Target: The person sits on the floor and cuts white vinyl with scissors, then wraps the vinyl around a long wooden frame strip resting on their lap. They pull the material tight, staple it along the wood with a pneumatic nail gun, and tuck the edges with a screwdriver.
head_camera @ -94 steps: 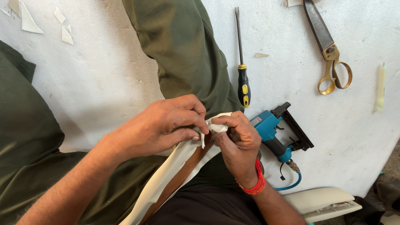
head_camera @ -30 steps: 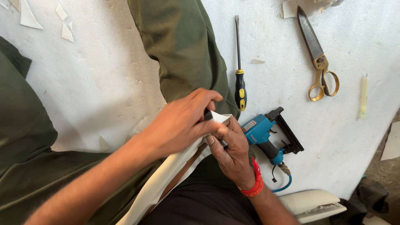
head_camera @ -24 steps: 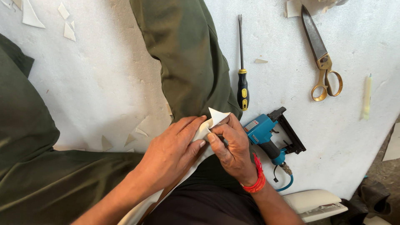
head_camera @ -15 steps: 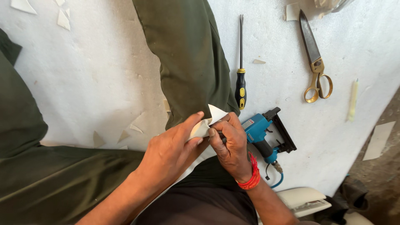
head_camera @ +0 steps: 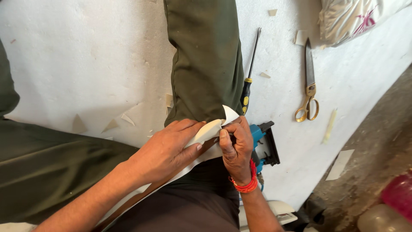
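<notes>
The person sits on a white sheet-covered floor (head_camera: pixel 86 64), one olive-green trouser leg (head_camera: pixel 206 60) stretched out ahead, and works a strip of cream-coloured sheet material (head_camera: pixel 206 134) over something dark and brown held against the lap. The left hand (head_camera: pixel 165 150) lies flat on the strip with fingers spread, pressing it down along its length, so it is grasping nothing so much as pinning. The right hand (head_camera: pixel 236 146), with a red thread band at the wrist, is clenched on the strip's upper end, pinching a fold of it; one pointed corner of the material sticks up free just above the knuckles. As far as I can judge, the wrapping is only partly done: the strip runs smooth under the left forearm toward the lower edge of view, but the end at the fingers is still loose and folded, not fastened. A blue stapling gun (head_camera: pixel 264 144) lies just beside the right hand, untouched. Further off on the sheet rest a screwdriver with a black and yellow handle (head_camera: pixel 249 81), close along the trouser leg, and a pair of brass-handled scissors (head_camera: pixel 309 86), well apart from both hands. Small cream offcuts (head_camera: pixel 112 125) lie scattered on the sheet to the left.
</notes>
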The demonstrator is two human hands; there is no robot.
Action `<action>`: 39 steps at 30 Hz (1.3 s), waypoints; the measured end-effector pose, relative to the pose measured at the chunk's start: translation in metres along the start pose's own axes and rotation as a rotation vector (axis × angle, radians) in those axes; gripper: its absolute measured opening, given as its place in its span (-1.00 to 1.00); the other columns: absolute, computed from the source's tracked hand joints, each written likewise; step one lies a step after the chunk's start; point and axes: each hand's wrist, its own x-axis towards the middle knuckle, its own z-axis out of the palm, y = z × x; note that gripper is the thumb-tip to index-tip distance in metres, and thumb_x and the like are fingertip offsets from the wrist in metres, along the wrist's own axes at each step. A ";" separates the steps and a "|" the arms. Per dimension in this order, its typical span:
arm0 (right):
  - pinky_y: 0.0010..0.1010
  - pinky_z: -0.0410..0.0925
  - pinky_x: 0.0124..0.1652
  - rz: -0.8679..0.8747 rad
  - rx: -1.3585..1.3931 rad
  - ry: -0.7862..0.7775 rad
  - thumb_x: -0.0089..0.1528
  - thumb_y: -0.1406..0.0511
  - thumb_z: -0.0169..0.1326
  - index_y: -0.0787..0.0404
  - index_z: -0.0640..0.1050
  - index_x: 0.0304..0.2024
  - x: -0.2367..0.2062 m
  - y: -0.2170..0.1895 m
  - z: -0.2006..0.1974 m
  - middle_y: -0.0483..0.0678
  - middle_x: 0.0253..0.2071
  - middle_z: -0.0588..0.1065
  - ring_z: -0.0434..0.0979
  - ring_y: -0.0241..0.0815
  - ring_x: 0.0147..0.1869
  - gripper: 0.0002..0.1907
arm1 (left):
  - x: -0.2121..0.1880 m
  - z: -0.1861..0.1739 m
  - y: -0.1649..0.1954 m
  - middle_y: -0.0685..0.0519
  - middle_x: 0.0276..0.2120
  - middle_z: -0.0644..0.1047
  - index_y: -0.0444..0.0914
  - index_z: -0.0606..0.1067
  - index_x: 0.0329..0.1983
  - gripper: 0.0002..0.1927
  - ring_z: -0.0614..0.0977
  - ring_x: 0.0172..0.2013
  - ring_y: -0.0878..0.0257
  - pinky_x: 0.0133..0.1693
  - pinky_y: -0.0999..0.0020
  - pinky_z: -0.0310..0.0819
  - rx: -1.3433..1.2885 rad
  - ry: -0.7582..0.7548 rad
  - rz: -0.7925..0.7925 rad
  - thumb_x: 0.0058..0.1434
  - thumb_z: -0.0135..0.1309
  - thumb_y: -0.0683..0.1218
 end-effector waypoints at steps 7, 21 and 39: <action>-0.47 0.21 -0.22 -0.017 -0.001 -0.001 0.40 0.29 0.00 0.26 0.42 -0.33 -0.003 0.001 0.001 -0.10 -0.23 0.30 0.26 -0.32 -0.22 -0.78 | -0.004 0.008 0.000 -0.12 0.24 0.41 -0.32 0.30 0.35 -0.36 0.52 0.04 -0.08 0.01 0.14 0.49 0.091 0.172 0.279 0.15 0.09 -0.20; -0.51 0.26 -0.25 0.021 0.048 -0.088 0.43 0.28 -0.04 0.27 0.46 -0.27 -0.001 -0.006 -0.003 -0.11 -0.19 0.32 0.28 -0.36 -0.22 -0.79 | -0.013 0.014 0.011 -0.13 -0.05 0.42 0.07 0.21 0.50 -0.14 0.59 -0.37 0.03 -0.46 0.15 0.60 0.515 0.040 0.122 0.09 0.20 -0.08; -0.34 0.39 0.01 0.111 -0.689 0.100 0.06 0.49 0.23 0.43 0.24 0.32 -0.123 0.101 -0.062 0.27 0.08 0.43 0.49 0.06 0.07 -0.20 | -0.017 0.044 0.013 -0.04 -0.31 0.36 0.05 0.21 0.53 -0.18 0.52 -0.52 0.21 -0.62 0.35 0.56 0.878 0.195 0.143 0.15 -0.01 -0.18</action>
